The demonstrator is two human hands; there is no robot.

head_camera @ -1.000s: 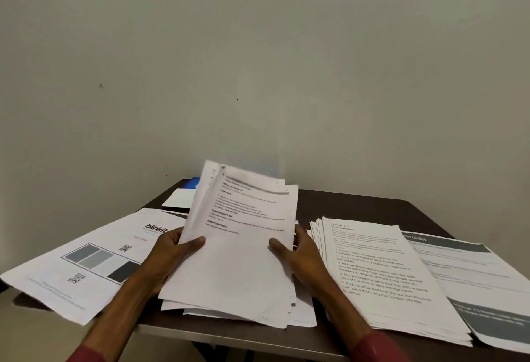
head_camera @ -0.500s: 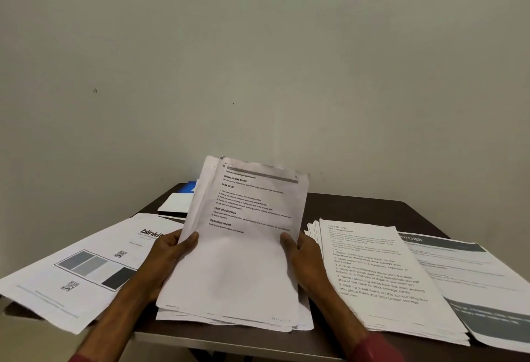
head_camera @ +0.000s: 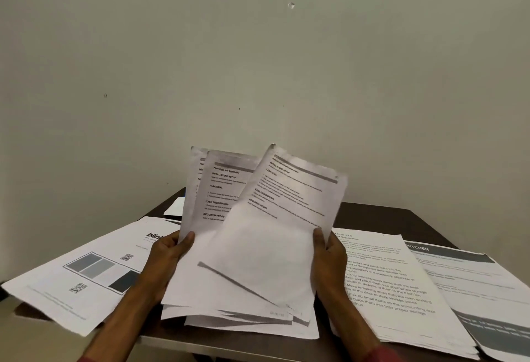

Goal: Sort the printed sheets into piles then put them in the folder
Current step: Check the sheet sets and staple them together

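I hold a stack of printed sheets [head_camera: 218,218] tilted up over the dark table [head_camera: 372,215]. My left hand [head_camera: 169,258] grips the stack's left edge, thumb on top. My right hand [head_camera: 329,255] pinches the top sheet [head_camera: 275,247] by its right edge; that sheet is swung to the right, fanned off the stack. More sheets [head_camera: 252,327] lie flat under the held ones. To the right lies a pile of text sheets [head_camera: 395,290]. No folder is clearly visible.
A large sheet with QR codes and grey blocks [head_camera: 86,275] overhangs the table's left edge. A grey-banded "KITCHEN" sheet [head_camera: 473,290] lies at the far right. A white paper [head_camera: 175,207] lies at the back left. A bare wall stands behind.
The stack has been raised more upright. My right hand has pulled the top sheet away to the right, exposing the sheets beneath it.
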